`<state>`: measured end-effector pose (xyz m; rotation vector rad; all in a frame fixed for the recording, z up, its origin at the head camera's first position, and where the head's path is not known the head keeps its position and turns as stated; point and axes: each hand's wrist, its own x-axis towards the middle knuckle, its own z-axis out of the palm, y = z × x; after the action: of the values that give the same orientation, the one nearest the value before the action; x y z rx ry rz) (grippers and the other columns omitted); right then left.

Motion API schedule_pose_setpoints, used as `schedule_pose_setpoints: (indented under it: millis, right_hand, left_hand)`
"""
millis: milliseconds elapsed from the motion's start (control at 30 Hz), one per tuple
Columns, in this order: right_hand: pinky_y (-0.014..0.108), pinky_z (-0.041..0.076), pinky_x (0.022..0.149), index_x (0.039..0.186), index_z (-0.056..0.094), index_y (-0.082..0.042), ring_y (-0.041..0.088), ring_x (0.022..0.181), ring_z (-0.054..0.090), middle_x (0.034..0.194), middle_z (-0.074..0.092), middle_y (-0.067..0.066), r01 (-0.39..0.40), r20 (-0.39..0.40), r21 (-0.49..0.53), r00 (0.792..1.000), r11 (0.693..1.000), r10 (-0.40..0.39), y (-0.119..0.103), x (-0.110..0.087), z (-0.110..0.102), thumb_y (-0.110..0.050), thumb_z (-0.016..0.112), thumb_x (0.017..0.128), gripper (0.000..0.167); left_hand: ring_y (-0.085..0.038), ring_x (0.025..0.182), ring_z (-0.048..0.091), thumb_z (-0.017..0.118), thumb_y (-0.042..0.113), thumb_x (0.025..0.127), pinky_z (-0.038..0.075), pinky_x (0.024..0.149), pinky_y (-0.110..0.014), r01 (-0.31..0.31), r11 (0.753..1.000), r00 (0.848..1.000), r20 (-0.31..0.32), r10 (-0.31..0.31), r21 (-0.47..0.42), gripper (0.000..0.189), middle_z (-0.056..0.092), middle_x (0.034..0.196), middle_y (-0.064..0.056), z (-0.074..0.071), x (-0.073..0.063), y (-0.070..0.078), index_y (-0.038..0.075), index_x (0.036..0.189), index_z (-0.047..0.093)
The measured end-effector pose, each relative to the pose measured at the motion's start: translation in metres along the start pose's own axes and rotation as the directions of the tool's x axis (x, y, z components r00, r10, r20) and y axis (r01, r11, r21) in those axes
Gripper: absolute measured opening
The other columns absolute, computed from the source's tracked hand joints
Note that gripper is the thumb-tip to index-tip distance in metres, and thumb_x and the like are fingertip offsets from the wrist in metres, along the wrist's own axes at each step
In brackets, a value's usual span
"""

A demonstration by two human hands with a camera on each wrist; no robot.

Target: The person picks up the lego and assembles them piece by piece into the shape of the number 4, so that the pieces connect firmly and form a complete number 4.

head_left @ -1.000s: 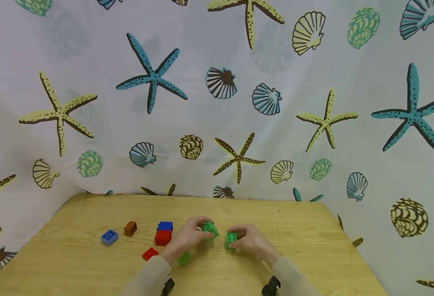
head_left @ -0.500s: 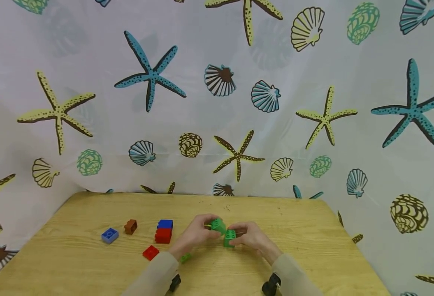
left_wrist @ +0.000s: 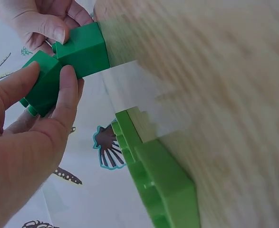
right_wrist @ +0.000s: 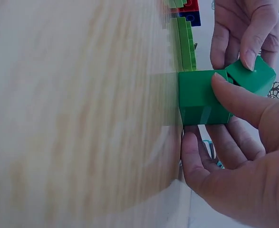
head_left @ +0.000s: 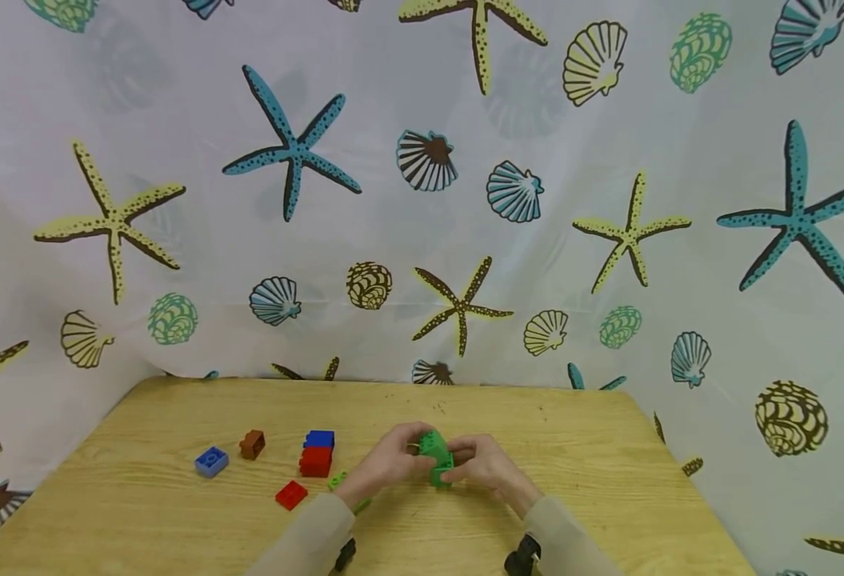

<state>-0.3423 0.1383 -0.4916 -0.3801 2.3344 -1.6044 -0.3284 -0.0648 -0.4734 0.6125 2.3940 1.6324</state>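
Observation:
My left hand (head_left: 389, 462) pinches a dark green toy brick (head_left: 434, 448) between thumb and fingers, tilted. Right below it stands another dark green brick (head_left: 439, 478) on the tabletop, which my right hand (head_left: 492, 466) grips from the side. In the left wrist view the tilted brick (left_wrist: 45, 85) meets a corner of the standing brick (left_wrist: 84, 50) at an angle. From the right wrist, the standing brick (right_wrist: 198, 97) shows its plain sides, and the tilted brick (right_wrist: 255, 78) leans over its studded end. Whether the studs engage I cannot tell.
Light green bricks (head_left: 338, 479) lie by my left forearm, partly covered by it. Farther left are a red brick (head_left: 291, 494), a red block (head_left: 316, 462) against a blue block (head_left: 319, 439), a brown brick (head_left: 252, 444) and a lighter blue brick (head_left: 211, 462). A patterned cloth (head_left: 364, 240) hangs behind.
My left hand has carried its green brick rightward until it sits over the other one. The right hand has shifted slightly left with its brick.

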Motion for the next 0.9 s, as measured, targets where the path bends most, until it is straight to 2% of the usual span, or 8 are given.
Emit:
schedule_pose_setpoints:
  millis: [200, 367, 533, 700, 900]
  right_hand:
    - [0.041, 0.054, 0.091, 0.118, 0.069, -0.003, 0.022, 0.099, 0.069, 0.109, 0.072, 0.013, -0.017, -0.008, -0.008, 1.0, 1.0, 0.017, 0.0, -0.003, 0.001, -0.002, 0.081, 0.077, 0.043]
    - [0.041, 0.054, 0.091, 0.119, 0.068, -0.003, 0.021, 0.099, 0.068, 0.11, 0.072, 0.013, -0.019, -0.017, -0.001, 1.0, 1.0, 0.018, 0.001, -0.002, 0.002, -0.003, 0.081, 0.077, 0.044]
    - [0.039, 0.055, 0.088, 0.12, 0.067, -0.002, 0.022, 0.099, 0.069, 0.11, 0.072, 0.013, -0.005, -0.013, 0.001, 1.0, 1.0, 0.005, 0.002, -0.002, 0.001, -0.004, 0.081, 0.078, 0.044]
    - [0.038, 0.055, 0.087, 0.119, 0.067, -0.003, 0.021, 0.099, 0.069, 0.109, 0.073, 0.012, -0.013, -0.006, 0.016, 1.0, 1.0, 0.013, 0.003, -0.003, -0.001, -0.002, 0.08, 0.078, 0.043]
    - [0.035, 0.056, 0.086, 0.122, 0.066, -0.001, 0.021, 0.101, 0.069, 0.113, 0.071, 0.014, -0.006, 0.032, 0.057, 0.999, 0.998, 0.004, 0.001, -0.006, -0.003, -0.002, 0.079, 0.08, 0.044]
  left_hand:
    - [-0.025, 0.106, 0.063, 0.067, 0.008, 0.092, 0.052, 0.089, -0.042, -0.046, 0.991, 0.999, 0.015, 0.044, 0.122, 0.029, 0.066, 0.112, -0.006, 0.005, 0.004, -0.001, 0.006, 0.12, 0.063]
    - [-0.027, 0.11, 0.062, 0.068, 0.011, 0.092, 0.051, 0.092, -0.045, -0.054, 0.976, 0.999, 0.015, 0.052, 0.21, 0.031, 0.066, 0.114, -0.004, 0.006, 0.006, 0.002, 0.007, 0.122, 0.063]
    - [-0.023, 0.106, 0.063, 0.068, 0.013, 0.093, 0.051, 0.092, -0.045, -0.097, 0.944, 0.995, 0.04, 0.088, 0.317, 0.027, 0.066, 0.109, 0.0, 0.006, 0.008, 0.003, 0.012, 0.119, 0.062]
    - [-0.02, 0.105, 0.063, 0.068, 0.015, 0.093, 0.05, 0.095, -0.045, -0.132, 0.925, 0.991, 0.082, 0.11, 0.357, 0.027, 0.067, 0.109, 0.001, 0.005, 0.011, 0.004, 0.013, 0.119, 0.063]
    - [-0.017, 0.103, 0.063, 0.067, 0.014, 0.093, 0.051, 0.095, -0.043, -0.134, 0.91, 0.988, 0.119, 0.094, 0.393, 0.03, 0.068, 0.108, 0.001, 0.005, 0.012, 0.008, 0.011, 0.122, 0.063]
